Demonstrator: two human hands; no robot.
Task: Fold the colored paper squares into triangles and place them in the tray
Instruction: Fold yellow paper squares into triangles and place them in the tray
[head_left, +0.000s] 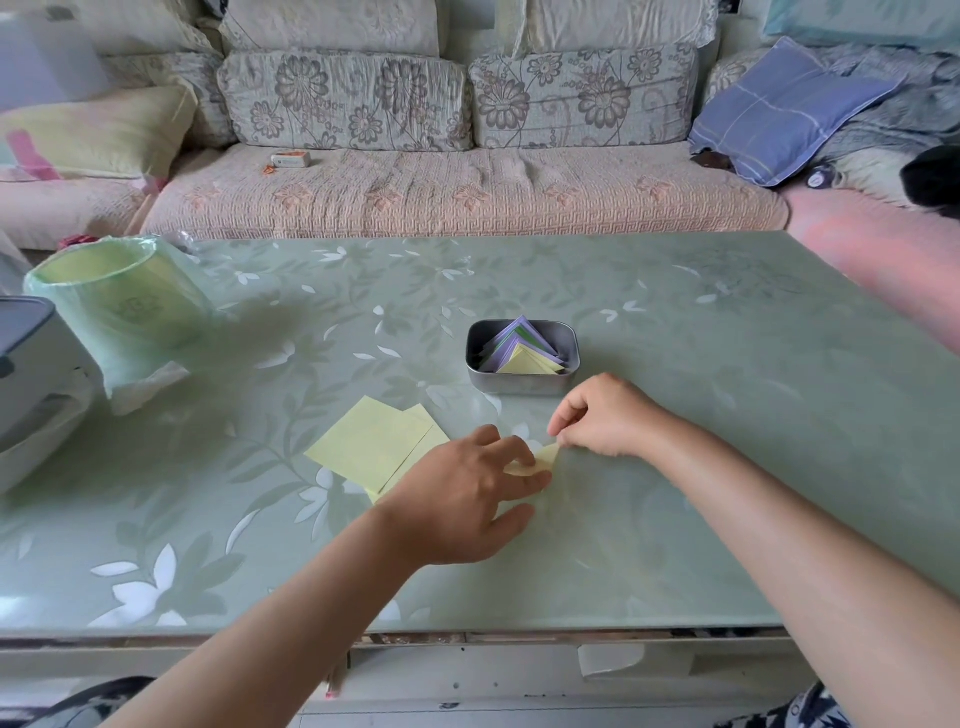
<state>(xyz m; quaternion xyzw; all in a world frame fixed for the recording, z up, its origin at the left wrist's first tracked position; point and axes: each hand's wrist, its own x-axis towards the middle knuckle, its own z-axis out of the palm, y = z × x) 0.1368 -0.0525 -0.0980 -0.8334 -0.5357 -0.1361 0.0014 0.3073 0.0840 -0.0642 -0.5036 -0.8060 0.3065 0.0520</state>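
Head view, the right hand (602, 415) pinches a corner of a thin yellow paper square (543, 460) while the left hand (467, 499) curls round its other edge on the glossy leaf-print table (727, 415), flat yellow squares (374, 441) just left, and purple and yellow folded triangles (524, 345) piled in the rounded metal tray (519, 384) behind.

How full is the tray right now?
Partly filled: the tray holds a stack of folded triangles, purple behind and yellow in front, with their tips rising above its rim.
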